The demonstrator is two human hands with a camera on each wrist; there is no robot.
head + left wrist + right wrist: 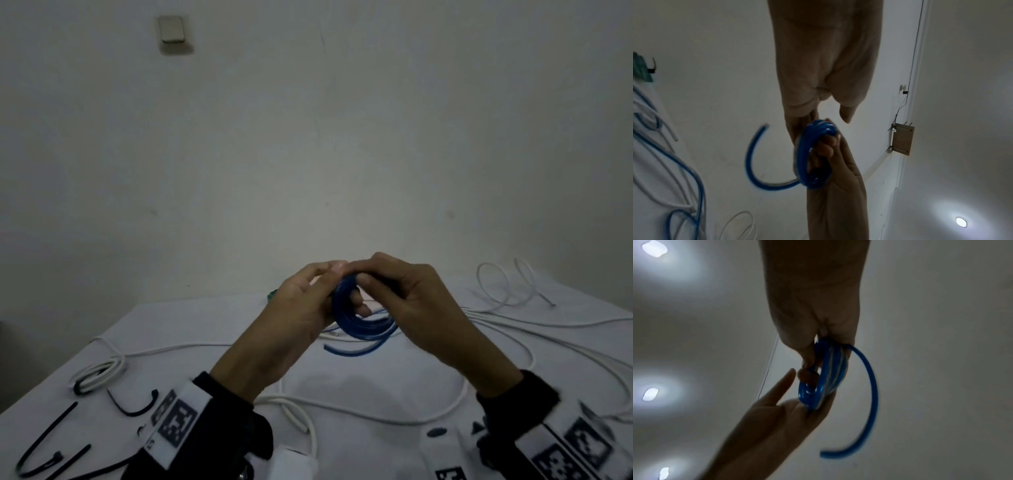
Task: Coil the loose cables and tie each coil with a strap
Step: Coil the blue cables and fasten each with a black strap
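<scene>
White table (205, 329) below a bare wall (308, 137) holds loose white cables (342, 409); both hands grip a blue coil (359, 325)

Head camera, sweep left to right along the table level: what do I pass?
Black straps → tied white coil → left hand → blue cable coil, held up by both hands → right hand → loose white cable loops at the far right of the table.

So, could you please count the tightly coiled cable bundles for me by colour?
Blue coil, held, no strap seen: 1
White coil, strapped in black: 1
Green bundle, strapped, mostly out of view: 1
Total: 3
</scene>
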